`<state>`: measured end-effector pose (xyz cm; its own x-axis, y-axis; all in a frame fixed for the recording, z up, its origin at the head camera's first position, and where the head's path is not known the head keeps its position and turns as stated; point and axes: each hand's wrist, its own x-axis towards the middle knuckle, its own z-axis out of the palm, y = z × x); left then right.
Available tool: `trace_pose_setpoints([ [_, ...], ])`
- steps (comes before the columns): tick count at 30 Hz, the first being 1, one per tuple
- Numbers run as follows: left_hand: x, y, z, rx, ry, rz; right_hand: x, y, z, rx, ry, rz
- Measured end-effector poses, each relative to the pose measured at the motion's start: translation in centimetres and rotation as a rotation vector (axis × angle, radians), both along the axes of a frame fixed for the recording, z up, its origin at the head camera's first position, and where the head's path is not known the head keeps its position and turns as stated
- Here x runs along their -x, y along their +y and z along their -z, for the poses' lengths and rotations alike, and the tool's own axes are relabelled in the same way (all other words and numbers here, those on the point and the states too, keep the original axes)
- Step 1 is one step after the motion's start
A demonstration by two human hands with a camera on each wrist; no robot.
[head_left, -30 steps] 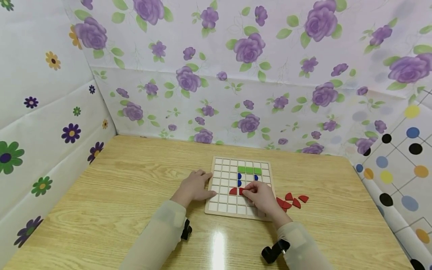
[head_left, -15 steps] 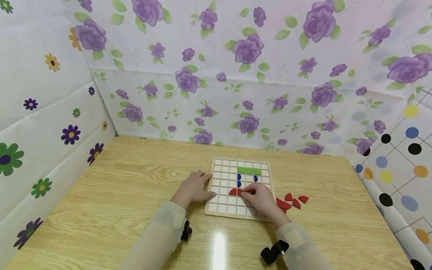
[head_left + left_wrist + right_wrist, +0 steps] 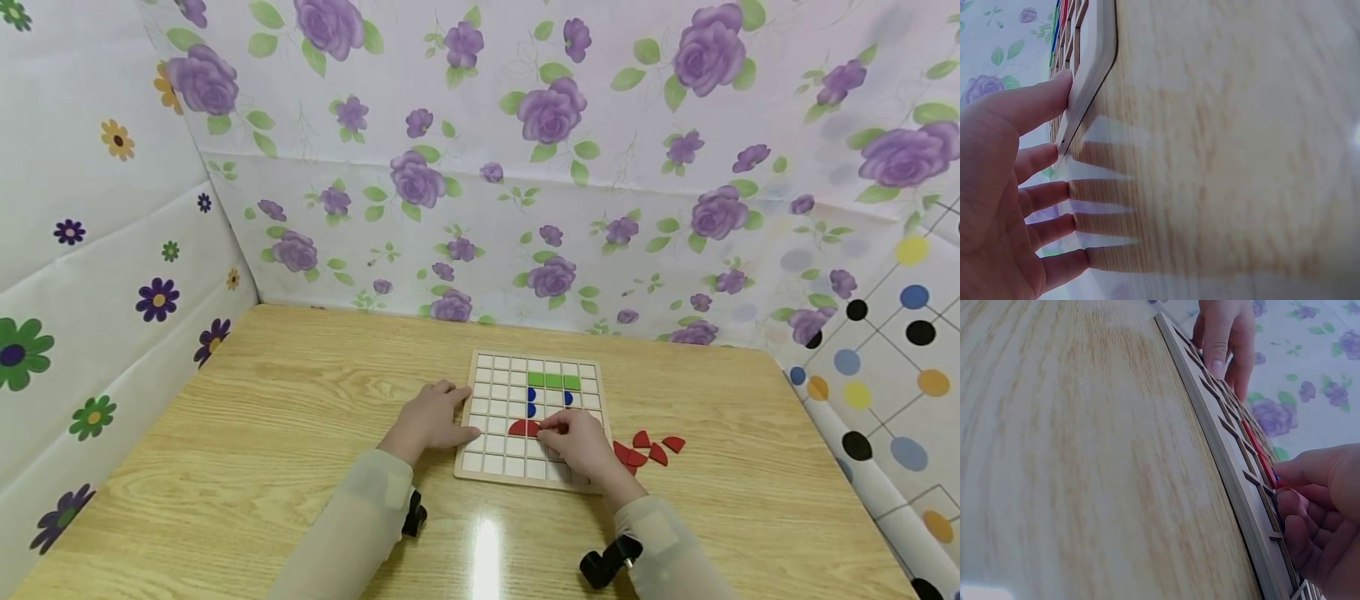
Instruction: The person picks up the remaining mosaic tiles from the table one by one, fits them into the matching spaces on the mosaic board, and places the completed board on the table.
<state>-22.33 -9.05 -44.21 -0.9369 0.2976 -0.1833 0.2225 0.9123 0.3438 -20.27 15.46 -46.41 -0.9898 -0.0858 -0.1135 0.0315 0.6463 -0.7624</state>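
A wooden grid board (image 3: pixel 493 465) with white cells lies on the table. Two red quarter-circle pieces sit side by side in it; together they form a half-disc. My right hand (image 3: pixel 579 439) pinches the right-hand red quarter-circle piece (image 3: pixel 532 427) between thumb and index finger, its other fingers curled over the board. The left-hand piece (image 3: pixel 517 428) lies against it. My left hand (image 3: pixel 430 417) rests at the board's left edge, thumb on the frame and fingers spread. In the left wrist view the fingertips (image 3: pixel 1067 261) touch the table beside the board.
Several loose red quarter-circle pieces (image 3: pixel 658 452) lie right of the board. Within the grid, a row of green rectangles (image 3: pixel 553 381) sits above blue half-circles (image 3: pixel 532 395). Flowered cloth (image 3: pixel 495 208) stands behind the table (image 3: pixel 337 358).
My right hand has shifted its red quarter-circle piece slightly left, closing the gap to the other red piece. In the last half second hardly anything moves. The left hand stays put.
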Motion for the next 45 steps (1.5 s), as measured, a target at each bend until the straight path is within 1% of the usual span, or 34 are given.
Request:
trace_pose_setpoints([
  [5,0.0,0.0,-0.1,-0.006,0.003,0.000,-0.1,0.1,-0.1,0.027,-0.007,0.003],
  [12,0.1,0.0,0.2,0.002,0.004,0.003,-0.5,0.5,0.1,0.071,0.023,-0.002],
  [20,0.1,0.0,0.4,-0.004,-0.003,0.002,-0.8,1.2,0.6,0.147,0.051,-0.010],
  [26,0.2,0.0,0.5,0.003,0.000,0.003,-1.2,1.7,0.8,0.206,0.057,-0.002],
  [37,0.1,-0.1,0.2,0.001,0.003,0.002,-1.6,2.5,0.8,0.220,0.067,0.052],
  [42,0.1,-0.1,0.3,0.007,0.009,0.004,-1.8,3.1,0.9,0.235,0.074,0.070],
  [45,0.2,-0.1,0.4,0.006,0.013,0.006,-1.9,3.5,0.9,0.224,0.090,0.075],
])
